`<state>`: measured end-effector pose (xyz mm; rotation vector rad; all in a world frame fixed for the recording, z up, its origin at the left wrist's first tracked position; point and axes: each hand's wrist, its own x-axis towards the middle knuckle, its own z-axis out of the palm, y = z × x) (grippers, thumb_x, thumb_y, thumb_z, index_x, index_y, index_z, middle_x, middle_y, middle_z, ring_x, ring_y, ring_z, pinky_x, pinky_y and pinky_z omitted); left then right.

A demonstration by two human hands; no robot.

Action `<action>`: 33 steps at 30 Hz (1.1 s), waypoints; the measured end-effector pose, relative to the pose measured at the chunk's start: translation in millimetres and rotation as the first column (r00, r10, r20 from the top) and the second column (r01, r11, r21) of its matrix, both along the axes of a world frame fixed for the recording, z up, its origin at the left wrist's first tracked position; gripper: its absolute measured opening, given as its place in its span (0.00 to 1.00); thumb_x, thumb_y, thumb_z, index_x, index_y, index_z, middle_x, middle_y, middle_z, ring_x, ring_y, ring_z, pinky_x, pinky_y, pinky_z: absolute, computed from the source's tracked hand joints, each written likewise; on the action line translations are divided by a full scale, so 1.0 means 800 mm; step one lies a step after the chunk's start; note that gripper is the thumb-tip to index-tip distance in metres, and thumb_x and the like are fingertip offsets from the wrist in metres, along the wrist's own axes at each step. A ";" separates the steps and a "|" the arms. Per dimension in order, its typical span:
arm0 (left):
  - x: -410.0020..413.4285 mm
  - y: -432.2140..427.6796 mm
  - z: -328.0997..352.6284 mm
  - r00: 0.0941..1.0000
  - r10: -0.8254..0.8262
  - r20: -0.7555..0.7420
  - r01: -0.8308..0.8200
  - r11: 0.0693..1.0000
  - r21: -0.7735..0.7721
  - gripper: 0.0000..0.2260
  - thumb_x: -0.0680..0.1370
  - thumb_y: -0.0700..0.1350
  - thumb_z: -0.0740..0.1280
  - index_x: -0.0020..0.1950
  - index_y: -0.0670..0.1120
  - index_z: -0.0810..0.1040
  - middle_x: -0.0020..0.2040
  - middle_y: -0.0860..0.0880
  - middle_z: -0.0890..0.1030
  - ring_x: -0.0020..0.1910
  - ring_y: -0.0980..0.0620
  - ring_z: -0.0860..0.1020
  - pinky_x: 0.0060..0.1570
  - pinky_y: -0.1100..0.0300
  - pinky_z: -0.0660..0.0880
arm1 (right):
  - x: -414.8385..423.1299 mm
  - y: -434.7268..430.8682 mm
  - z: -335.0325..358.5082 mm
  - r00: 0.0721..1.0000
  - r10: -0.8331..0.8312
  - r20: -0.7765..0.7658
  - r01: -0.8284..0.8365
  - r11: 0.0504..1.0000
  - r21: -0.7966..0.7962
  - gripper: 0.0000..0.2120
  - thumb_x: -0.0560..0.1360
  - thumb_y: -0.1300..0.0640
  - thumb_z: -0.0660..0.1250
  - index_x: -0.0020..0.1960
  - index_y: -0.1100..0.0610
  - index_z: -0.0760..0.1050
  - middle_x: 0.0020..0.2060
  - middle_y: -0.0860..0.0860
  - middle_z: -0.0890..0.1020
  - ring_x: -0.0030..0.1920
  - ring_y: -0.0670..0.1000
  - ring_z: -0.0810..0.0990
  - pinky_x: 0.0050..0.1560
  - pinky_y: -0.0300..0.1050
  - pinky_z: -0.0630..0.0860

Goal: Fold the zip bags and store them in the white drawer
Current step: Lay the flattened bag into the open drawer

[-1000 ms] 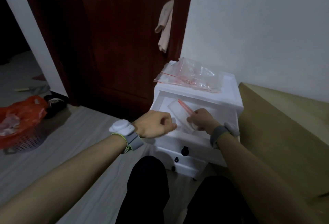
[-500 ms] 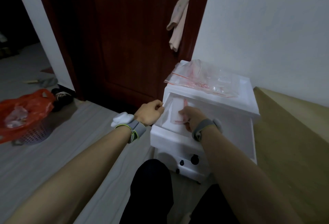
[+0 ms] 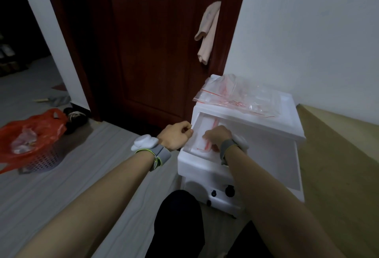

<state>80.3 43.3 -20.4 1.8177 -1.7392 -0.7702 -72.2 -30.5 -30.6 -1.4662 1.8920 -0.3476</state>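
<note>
The white drawer [image 3: 196, 164] of a small white cabinet [image 3: 287, 128] stands pulled out in front of me. Inside it at the left lies a folded clear zip bag [image 3: 200, 145] with a red seal strip. My right hand [image 3: 217, 135] is down in the drawer with its fingers curled on that bag. My left hand [image 3: 175, 135] has its fingers curled at the drawer's left wall and grips its rim. A loose pile of clear zip bags [image 3: 235, 98] with red strips lies on the cabinet top.
A dark red door [image 3: 155, 52] stands behind the cabinet, with a pale cloth [image 3: 207, 32] hanging on its frame. A tan padded surface [image 3: 338, 155] borders the right. On the floor at left sit a basket with a red plastic bag [image 3: 34, 132] and dark shoes [image 3: 77, 118]. My knees [image 3: 180, 227] are below.
The view has shifted closer to the cabinet. My right hand has pushed the folded bag down to the drawer's left side, and my left hand has moved from the drawer front to its left wall.
</note>
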 end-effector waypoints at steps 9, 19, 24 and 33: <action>-0.002 -0.002 0.005 0.997 -0.005 0.075 0.003 1.000 0.027 0.11 0.81 0.54 0.59 0.54 0.52 0.77 0.47 0.49 0.83 0.46 0.47 0.81 0.53 0.53 0.76 | 0.002 0.007 0.003 0.851 0.280 -0.445 -0.373 0.918 -0.134 0.19 0.76 0.54 0.63 0.66 0.55 0.68 0.64 0.57 0.74 0.58 0.59 0.77 0.49 0.47 0.72; -0.015 -0.017 0.038 0.932 0.005 0.362 0.054 0.987 -0.152 0.18 0.80 0.53 0.60 0.68 0.49 0.68 0.63 0.45 0.72 0.61 0.44 0.74 0.60 0.48 0.72 | -0.054 0.026 0.050 0.816 0.412 -0.406 -0.526 0.820 -0.224 0.15 0.78 0.50 0.61 0.53 0.60 0.80 0.52 0.56 0.82 0.53 0.58 0.80 0.55 0.50 0.78; -0.042 -0.040 0.065 0.848 0.042 0.528 0.175 0.918 -0.356 0.22 0.77 0.49 0.62 0.70 0.48 0.67 0.67 0.45 0.68 0.62 0.42 0.70 0.56 0.49 0.70 | -0.100 0.040 0.085 0.940 0.087 -0.331 -0.275 0.767 -0.580 0.14 0.74 0.47 0.62 0.37 0.57 0.73 0.34 0.51 0.79 0.38 0.57 0.76 0.38 0.45 0.73; -0.107 -0.068 0.087 0.738 -0.059 0.672 0.285 0.930 -0.232 0.22 0.77 0.50 0.61 0.71 0.50 0.67 0.69 0.47 0.68 0.66 0.43 0.69 0.62 0.48 0.67 | -0.138 -0.010 0.111 0.899 -0.135 -0.417 -0.170 0.770 -0.615 0.30 0.76 0.51 0.65 0.75 0.42 0.60 0.73 0.51 0.64 0.47 0.59 0.81 0.42 0.45 0.68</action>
